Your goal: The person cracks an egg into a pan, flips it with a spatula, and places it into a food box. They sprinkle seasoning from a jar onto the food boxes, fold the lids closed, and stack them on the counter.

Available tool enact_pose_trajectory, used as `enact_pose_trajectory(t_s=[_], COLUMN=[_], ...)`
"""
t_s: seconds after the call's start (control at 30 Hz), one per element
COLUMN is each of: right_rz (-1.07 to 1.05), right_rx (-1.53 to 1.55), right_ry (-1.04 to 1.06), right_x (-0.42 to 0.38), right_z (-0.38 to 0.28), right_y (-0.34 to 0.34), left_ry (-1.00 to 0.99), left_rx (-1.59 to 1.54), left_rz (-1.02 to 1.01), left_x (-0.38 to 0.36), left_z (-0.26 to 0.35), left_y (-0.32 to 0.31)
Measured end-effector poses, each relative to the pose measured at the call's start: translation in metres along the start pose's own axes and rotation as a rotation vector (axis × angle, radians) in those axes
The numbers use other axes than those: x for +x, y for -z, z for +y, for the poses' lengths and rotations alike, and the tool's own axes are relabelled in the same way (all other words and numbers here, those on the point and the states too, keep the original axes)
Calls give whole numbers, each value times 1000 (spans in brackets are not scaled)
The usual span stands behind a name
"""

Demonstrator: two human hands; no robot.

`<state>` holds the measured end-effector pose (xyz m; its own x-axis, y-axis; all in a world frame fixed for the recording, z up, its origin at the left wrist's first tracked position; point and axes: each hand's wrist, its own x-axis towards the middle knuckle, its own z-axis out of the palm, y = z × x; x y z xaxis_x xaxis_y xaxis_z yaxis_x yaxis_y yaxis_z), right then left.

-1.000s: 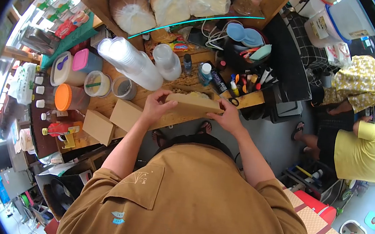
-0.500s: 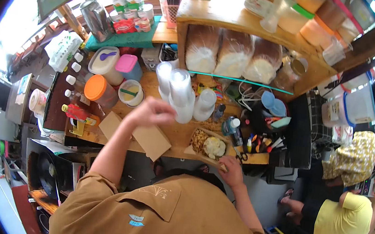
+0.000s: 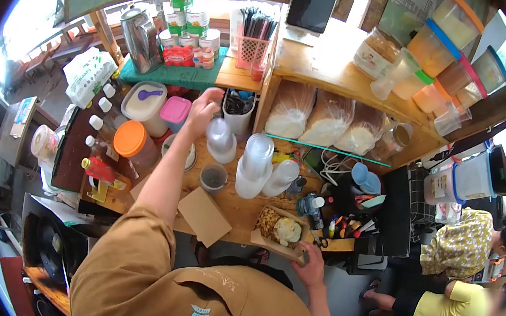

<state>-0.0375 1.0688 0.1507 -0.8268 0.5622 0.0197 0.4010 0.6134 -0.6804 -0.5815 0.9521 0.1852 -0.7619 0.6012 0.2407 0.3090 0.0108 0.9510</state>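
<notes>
My left hand [image 3: 204,114] reaches to the back of the counter, beside a white bin of dark-handled utensils [image 3: 238,107] and above a stack of clear plastic cups [image 3: 221,140]. Its thumb and fingers look apart, with nothing visible between them. At the front edge, my right hand [image 3: 312,266] grips the near right corner of an open cardboard food box [image 3: 268,244]. Inside lie browned noodle-like food [image 3: 269,222] and a fried egg [image 3: 287,231]. Left of the box is a flat brown cardboard piece [image 3: 205,216], with a dark-looking cup [image 3: 213,178] behind it.
More stacked cups [image 3: 254,167] stand mid-counter. An orange-lidded jar [image 3: 133,140], a white tub with a purple scoop [image 3: 145,108] and bottles line the left. Bagged bread loaves [image 3: 326,119] fill the shelf. Scissors [image 3: 320,239] lie right of the box. Two people [image 3: 458,244] are at far right.
My left hand has moved up and away, from over the cardboard to the utensil bin, uncovering the dark-looking cup. My right hand stays on the food box. The view has tilted upward.
</notes>
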Motion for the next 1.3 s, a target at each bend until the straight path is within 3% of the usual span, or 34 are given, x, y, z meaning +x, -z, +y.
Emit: enact_pose_trajectory(t_s=[0.07,0.2,0.27,0.33,0.4,0.47,0.53,0.6,0.67,0.7,0.8,0.93,1.07,1.13,1.27,1.3], right_rz=[69,63,63,58,74,65,49,399,402,204,328,261,287,345,252,131], right_rx=[-10,-6,3,15,10,22,35,-3,6,-131,-293,-353,-513,-622,-666,-717], right_ry=[12,-8,-7,-9,-22,-41,-71,85,459,593,901,773,685,566,416,349], right_x=[0,1,3,3,6,6,4,19,48,86,170,228,249,268,291,293], right_z=[-3,-8,-8,-10,-13,-10,-27,-87,-115,-155,-233,-234,-236,-240,-243,-248], right_y=[-5,-8,-7,-7,-5,-6,0,15,2,3,-39,-91,-105,-114,-119,-114], left_ry=[-75,-48,159,149,125,139,-1,38,178,229,259,244,14,-7,-181,-277], left_rx=[-131,-166,-127,-94,313,345,851,923,1031,1048,1095,1124,1218,1187,1150,1108], left_rz=[96,178,119,129,148,182,96,-1,-169,-138,-121,-47,-13,-1,63,123], left_x=[-26,-27,-14,-7,0,17,32,50,65,67,70,76,70,69,49,42], left_z=[26,12,-16,-23,-21,-22,-25,-17,-30,-29,-16,9,38,54,96,107], left_y=[-2,-13,-13,-16,-20,-24,-29,-31,-32,-33,-43,-45,-31,-14,31,41])
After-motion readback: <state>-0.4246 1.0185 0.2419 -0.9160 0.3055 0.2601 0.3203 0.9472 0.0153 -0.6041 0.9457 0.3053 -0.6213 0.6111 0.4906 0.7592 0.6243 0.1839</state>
